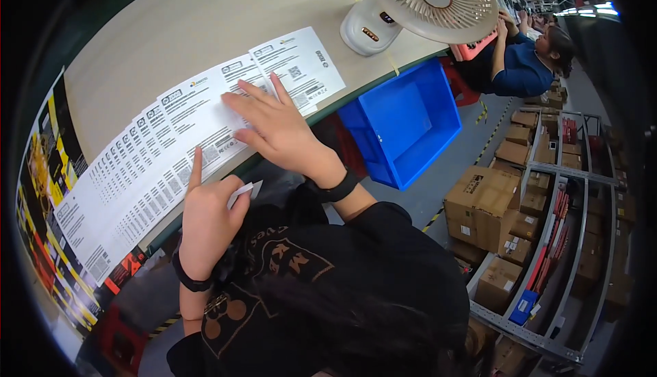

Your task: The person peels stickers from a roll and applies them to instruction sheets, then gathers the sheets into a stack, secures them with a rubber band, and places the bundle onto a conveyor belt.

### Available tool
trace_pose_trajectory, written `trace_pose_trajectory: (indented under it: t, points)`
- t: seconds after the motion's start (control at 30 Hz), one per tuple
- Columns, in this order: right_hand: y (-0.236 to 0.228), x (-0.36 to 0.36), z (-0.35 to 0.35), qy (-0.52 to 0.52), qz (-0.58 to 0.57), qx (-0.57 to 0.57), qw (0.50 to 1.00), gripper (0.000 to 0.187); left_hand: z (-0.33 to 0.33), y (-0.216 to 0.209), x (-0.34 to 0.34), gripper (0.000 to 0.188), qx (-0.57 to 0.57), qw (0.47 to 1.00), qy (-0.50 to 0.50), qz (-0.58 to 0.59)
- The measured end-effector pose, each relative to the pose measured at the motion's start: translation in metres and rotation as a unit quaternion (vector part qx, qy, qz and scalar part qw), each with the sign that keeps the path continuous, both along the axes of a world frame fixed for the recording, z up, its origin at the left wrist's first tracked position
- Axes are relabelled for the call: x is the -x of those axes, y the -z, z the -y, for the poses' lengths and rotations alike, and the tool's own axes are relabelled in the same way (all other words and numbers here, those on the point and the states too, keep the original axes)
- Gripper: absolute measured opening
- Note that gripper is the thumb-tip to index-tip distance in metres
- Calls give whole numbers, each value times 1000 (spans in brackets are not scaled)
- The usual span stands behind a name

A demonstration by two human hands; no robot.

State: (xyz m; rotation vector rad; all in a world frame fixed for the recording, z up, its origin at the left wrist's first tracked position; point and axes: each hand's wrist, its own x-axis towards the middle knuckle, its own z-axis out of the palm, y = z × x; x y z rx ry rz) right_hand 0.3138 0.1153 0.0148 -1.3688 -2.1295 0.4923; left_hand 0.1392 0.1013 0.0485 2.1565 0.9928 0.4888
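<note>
A long row of overlapping white printed sheets [198, 113] runs along the table, fanned out like steps at the left end. My right hand [274, 127] lies over the right part of the row, fingers spread, fingertips on the paper. Below it, my left hand [212, 216] stretches its index finger to the lower edge of the sheets. The other fingers of that hand are curled, with a small white flat piece [245, 190] pinched by the thumb; its exact kind is unclear. Black bands circle both wrists.
A white fan [373, 28] stands at the table's right end. Beside the table is a blue plastic bin [414, 123]. Cardboard boxes [482, 206] and a metal shelf rack [547, 339] stand to the right. Another person [527, 65] works at the far right.
</note>
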Motion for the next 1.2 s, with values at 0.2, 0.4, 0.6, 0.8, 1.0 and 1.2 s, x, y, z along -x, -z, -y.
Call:
trace_pose_trajectory:
  t: [0.2,0.4,0.6,0.8,1.0,1.2]
  points:
    - [-18,6,23,-49,-459,361,811,23,-3,-10,6,6,-54,985,-114,121]
    - [-14,20,25,9,-517,333,788,16,-6,-11,8,11,-85,969,-184,143]
    - [-29,32,26,42,-281,149,947,12,-7,-23,5,13,-101,964,-209,128]
    - [-21,29,27,72,-511,256,817,10,-9,-13,14,14,-68,966,-180,176]
    - [-19,21,16,148,-478,78,862,34,-1,-8,13,16,107,965,-178,163]
    - [-28,27,23,108,-580,152,793,55,2,-5,18,16,167,937,-211,221]
